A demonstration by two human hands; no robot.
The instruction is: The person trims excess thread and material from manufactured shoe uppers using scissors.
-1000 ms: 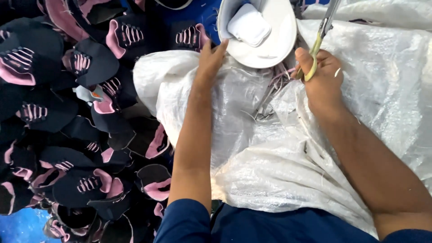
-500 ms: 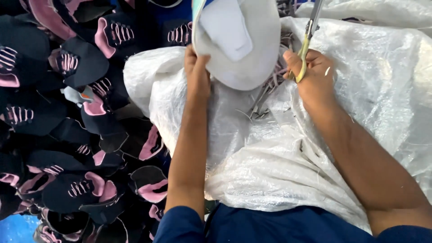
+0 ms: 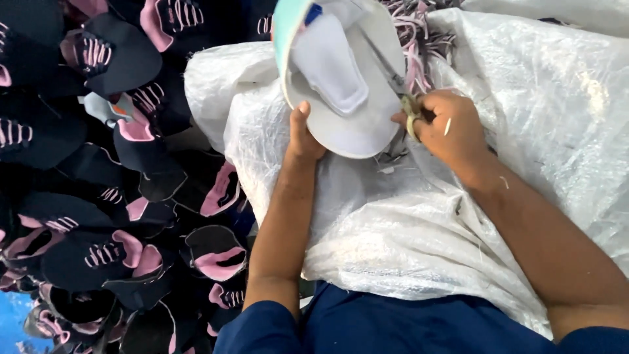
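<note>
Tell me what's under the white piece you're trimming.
Under the white piece, a white woven sack covers the lap, with trimmed scraps at its edge. Whatever lies directly beneath the piece is hidden.

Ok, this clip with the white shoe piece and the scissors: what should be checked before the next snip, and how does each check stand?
1. Left hand grips the white piece: ok, thumb on its lower edge.
2. Right hand holds the scissors: ok, fingers closed on the handles.
3. Blades meet the piece's edge: cannot tell, the tips are blurred.
4. Left fingers clear of the blades: ok, that hand sits on the opposite side of the piece.
5. White sack under the work: ok, it covers the lap.
6. Trimmings kept off the cutting line: cannot tell.
</note>
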